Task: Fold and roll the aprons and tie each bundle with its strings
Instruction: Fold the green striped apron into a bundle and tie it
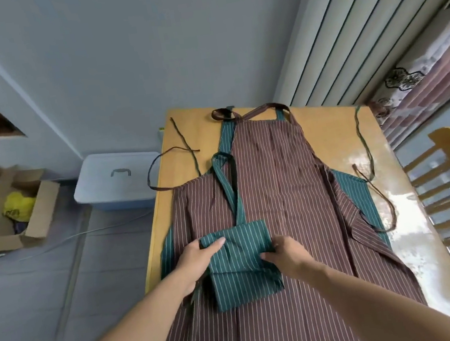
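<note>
Centrally, left hand (194, 258) and right hand (284, 252) gripping folded green apron's (240, 258) side edges atop brown apron (279, 191).

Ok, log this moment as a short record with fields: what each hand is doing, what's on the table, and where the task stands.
left hand: left hand grips the left side of the green bundle
right hand: right hand pinches its right edge
bundle: folded green striped apron, strap trailing away, not yet tied
underneath: brown apron spread flat on the table, another green apron beneath it
stage: folding or rolling the bundle
</note>
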`<state>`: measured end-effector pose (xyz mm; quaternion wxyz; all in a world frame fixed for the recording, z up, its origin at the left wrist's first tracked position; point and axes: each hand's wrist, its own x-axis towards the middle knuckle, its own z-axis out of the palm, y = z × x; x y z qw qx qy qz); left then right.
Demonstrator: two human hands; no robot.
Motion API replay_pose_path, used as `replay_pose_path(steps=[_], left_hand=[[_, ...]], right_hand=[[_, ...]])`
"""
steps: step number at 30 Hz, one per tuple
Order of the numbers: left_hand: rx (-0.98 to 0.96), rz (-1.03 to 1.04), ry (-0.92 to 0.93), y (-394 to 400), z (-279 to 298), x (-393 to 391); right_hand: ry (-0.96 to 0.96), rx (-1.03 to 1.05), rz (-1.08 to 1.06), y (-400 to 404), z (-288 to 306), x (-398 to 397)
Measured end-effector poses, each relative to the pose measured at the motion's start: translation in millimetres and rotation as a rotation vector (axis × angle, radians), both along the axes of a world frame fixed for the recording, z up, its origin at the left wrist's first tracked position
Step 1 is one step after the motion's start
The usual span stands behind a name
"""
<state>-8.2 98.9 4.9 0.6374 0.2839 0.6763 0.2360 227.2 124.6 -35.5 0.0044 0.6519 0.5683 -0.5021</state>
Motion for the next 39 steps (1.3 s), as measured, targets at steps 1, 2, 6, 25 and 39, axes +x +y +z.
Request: replay_pose_path(steps=[1,2,6,25,39], left_hand=[[-0.037,-0.026,-0.008,2.4,-9.3,-1.2],[-0.065,-0.059,-0.019,3.1,-14.7,-2.0],[-0.085,-0.1,0.089,-2.0,-34.9,-8.3],[-0.654,-0.806,0.902,-28.8,-17.7,-234.6],[0.628,-0.856,0.678,-22.0,-32.8,19.6]], right_hand=[[-0.045,-0.008,-0.006,4.0,-9.7,-1.8],[-0.07,-0.035,-0.006,5.4,-16.5,-2.1],[-0.121,-0.136,-0.001,9.3,-35.3,-1.5],[-0.392,0.101,0.236,-10.6,-29.2,-8.2],[-0.314,0.249,0.17,-18.9,0.5,1.4]])
